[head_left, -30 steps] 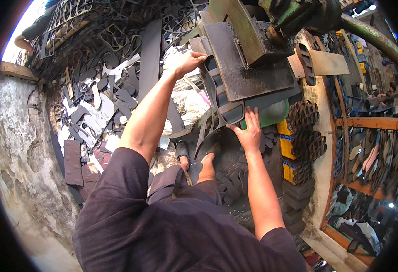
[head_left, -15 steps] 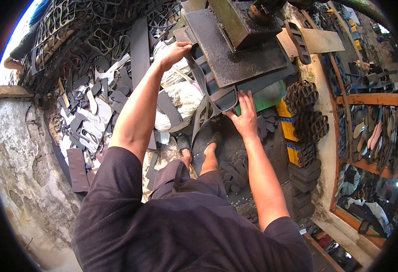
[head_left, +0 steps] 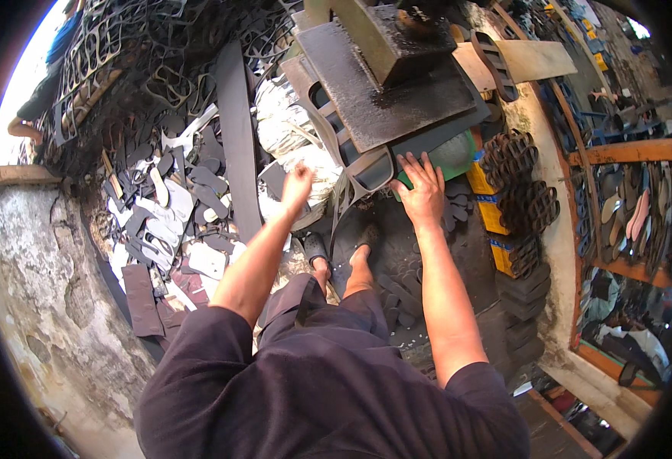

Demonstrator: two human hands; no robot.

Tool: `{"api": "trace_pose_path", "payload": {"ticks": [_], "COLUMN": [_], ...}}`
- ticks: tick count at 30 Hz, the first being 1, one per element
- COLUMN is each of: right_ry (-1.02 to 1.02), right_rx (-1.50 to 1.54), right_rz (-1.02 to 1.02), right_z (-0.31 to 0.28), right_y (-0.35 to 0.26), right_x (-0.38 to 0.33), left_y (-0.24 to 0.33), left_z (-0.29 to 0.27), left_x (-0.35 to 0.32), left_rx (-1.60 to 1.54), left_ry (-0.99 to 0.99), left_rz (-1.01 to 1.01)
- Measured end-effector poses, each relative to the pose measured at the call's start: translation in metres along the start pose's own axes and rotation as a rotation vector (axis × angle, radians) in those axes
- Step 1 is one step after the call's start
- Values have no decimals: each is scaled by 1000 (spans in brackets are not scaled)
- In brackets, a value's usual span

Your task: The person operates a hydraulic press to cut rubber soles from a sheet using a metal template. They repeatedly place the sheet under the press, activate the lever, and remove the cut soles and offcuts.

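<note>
We press our flat right hand [head_left: 422, 191] on the floppy, light rubber sheet [head_left: 428, 145] at centre frame; our left hand [head_left: 298, 186] hangs open, empty; best gripped by its edge.

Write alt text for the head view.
A person's right hand presses a dark rubber sheet under a press plate, while the left hand hangs open beside it. Cut sole shapes litter the floor.

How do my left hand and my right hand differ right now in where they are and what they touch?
The right hand lies flat, fingers spread, on the green pad at the edge of the dark press plate. The left hand is raised, fingers loosely curled, touching nothing clearly, beside the cut-out rubber sheet. The right sits nearer the press; the left is over the white sacks. Both are bare and hold nothing.
</note>
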State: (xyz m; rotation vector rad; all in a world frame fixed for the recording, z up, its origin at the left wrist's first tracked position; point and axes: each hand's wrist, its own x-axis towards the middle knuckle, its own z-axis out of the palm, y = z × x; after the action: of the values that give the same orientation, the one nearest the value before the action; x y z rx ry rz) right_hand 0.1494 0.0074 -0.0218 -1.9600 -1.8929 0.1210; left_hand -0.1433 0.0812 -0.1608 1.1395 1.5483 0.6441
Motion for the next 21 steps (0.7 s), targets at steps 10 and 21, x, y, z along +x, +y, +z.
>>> {"api": "trace_pose_path", "payload": {"ticks": [10, 21], "right_ry": [78, 124], "right_rx": [3, -40], "right_rz": [3, 72], "right_z": [5, 9], "right_y": [5, 10], "right_x": [1, 8], "left_y": [16, 102], "left_z": [-15, -46], "left_x": [-148, -180], "left_rx": [627, 679], "left_ry": [-602, -316], "left_rz": [187, 306]}}
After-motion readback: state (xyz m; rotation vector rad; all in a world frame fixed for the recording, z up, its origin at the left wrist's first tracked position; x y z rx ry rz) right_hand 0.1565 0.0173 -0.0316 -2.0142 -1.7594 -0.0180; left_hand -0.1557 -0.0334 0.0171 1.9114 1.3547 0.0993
